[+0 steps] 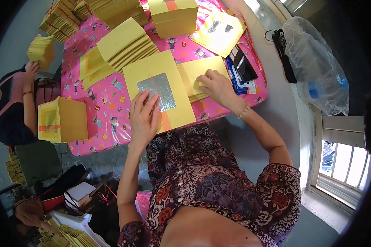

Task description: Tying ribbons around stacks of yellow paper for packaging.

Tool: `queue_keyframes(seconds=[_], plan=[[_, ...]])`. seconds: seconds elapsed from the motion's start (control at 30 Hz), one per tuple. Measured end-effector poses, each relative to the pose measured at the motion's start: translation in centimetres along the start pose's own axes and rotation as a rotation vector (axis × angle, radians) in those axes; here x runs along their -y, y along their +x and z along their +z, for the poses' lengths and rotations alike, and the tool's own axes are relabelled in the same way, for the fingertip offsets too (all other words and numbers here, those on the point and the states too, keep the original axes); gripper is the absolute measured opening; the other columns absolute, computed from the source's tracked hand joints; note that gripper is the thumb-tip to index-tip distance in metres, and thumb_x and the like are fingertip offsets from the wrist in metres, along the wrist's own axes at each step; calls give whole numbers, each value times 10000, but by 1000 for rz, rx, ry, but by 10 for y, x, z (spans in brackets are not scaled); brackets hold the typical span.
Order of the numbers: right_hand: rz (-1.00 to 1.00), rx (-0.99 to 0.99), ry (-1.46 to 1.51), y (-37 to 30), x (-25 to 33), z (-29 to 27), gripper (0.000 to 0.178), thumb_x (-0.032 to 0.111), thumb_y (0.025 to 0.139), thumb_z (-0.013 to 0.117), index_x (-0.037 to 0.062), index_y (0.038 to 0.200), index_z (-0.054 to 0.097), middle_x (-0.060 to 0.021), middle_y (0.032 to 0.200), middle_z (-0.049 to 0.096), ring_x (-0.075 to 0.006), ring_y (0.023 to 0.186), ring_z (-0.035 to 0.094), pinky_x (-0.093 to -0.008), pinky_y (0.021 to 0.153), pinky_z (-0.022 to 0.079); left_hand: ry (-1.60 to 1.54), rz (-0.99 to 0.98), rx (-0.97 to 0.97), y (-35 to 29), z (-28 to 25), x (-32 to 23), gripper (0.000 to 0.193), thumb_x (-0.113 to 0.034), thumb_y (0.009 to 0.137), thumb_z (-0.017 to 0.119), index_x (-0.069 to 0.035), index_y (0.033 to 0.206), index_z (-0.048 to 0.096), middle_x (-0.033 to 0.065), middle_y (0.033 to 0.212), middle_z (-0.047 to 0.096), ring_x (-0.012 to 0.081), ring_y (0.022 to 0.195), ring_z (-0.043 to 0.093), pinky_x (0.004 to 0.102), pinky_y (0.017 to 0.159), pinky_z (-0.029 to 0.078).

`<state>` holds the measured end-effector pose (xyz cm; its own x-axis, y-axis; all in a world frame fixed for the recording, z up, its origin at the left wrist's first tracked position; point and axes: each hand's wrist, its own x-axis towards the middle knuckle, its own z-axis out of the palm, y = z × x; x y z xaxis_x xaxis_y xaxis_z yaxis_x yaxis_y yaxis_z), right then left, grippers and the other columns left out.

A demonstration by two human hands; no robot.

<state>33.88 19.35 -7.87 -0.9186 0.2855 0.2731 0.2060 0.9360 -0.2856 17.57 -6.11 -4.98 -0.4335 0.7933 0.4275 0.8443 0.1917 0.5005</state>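
Observation:
My left hand (144, 117) lies flat with its fingers stretched out on a large yellow paper sheet (136, 70), over the lower left of its silver foil square (163, 90). An orange band shows below the foil. To the right, my right hand (216, 87) rests on a low pile of yellow paper (189, 70), its fingers bent and drawn together. Whatever lies between those fingertips is hidden. The large sheet overlaps the left side of this pile. Beyond my left hand, a fanned stack of yellow paper (127, 45) leans across sheets with darker yellow squares (92, 64).
A pink patterned cloth (115, 131) covers the table. Yellow paper blocks (175, 20) stand at the back and another (72, 119) at the left edge. A dark phone (243, 66) lies on a blue package (235, 82). At left, a co-worker's hand (31, 70) holds yellow paper.

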Motion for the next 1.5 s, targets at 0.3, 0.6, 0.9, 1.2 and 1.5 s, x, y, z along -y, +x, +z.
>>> queue_keyframes(seconds=[0.3,0.6,0.9,1.2,1.5], plan=[[-96,38,35,14,-1,-26,156,206,886,688,101,1001,684,-71,900,584,-260,853,587,-381,751,502,-142,-55,-40,-1,-4,2,335,-63,890,671,-57,1224,657,174,1295,582,378,1237,536,443,1020,459],[-250,-24,132,24,50,-62,188,293,846,732,118,904,694,-50,861,611,-256,832,585,-389,739,494,-163,-116,93,-15,-49,-12,260,-168,777,813,-56,977,689,98,977,604,288,945,592,386,815,491],[-506,236,184,11,90,-47,412,360,780,765,65,978,556,-76,953,553,-260,890,578,-397,771,493,-18,10,247,-18,-52,-14,441,-260,681,873,-75,1019,658,75,984,585,289,957,575,408,831,483],[-405,302,459,23,81,-51,188,227,820,763,69,870,675,-78,842,618,-277,793,627,-388,682,511,-214,-35,202,-13,-53,-6,208,-243,749,836,-72,798,729,26,780,631,219,738,619,365,650,497],[-306,365,558,26,80,-50,204,265,884,710,68,833,703,-91,779,610,-296,747,628,-411,668,491,-298,-225,273,-9,-53,-5,168,-203,769,812,-56,758,732,39,704,624,216,687,616,343,615,461]])
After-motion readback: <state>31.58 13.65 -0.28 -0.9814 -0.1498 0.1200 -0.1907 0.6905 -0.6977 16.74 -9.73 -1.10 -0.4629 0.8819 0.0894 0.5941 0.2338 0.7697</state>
